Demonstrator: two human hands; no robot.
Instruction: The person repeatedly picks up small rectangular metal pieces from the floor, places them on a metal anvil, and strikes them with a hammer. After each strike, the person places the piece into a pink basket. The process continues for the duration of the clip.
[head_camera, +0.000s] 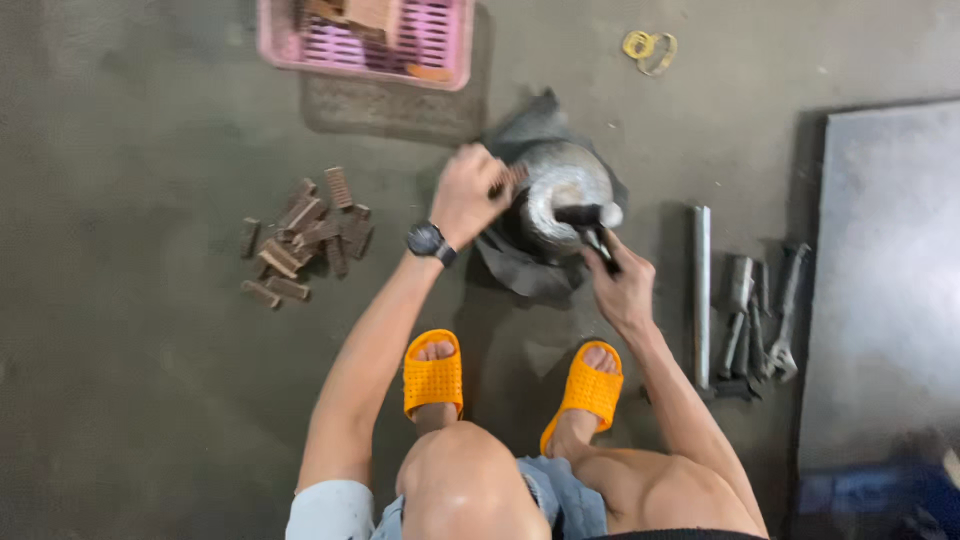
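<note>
I squat on a concrete floor in orange sandals. A round grey metal block (560, 195) rests on a dark cloth (520, 270) in front of me. My left hand (468, 192), with a black watch on its wrist, holds a small brown ridged piece (510, 180) against the left side of the block. My right hand (622, 285) grips the handle of a hammer whose dark head (588, 214) sits on the block's right side.
A pile of several brown ridged pieces (305, 235) lies on the floor to the left. A pink plastic crate (370, 40) stands at the top. Metal rods and tools (745, 310) lie to the right beside a grey metal sheet (885, 280). A yellow ring (650, 47) lies at the far top.
</note>
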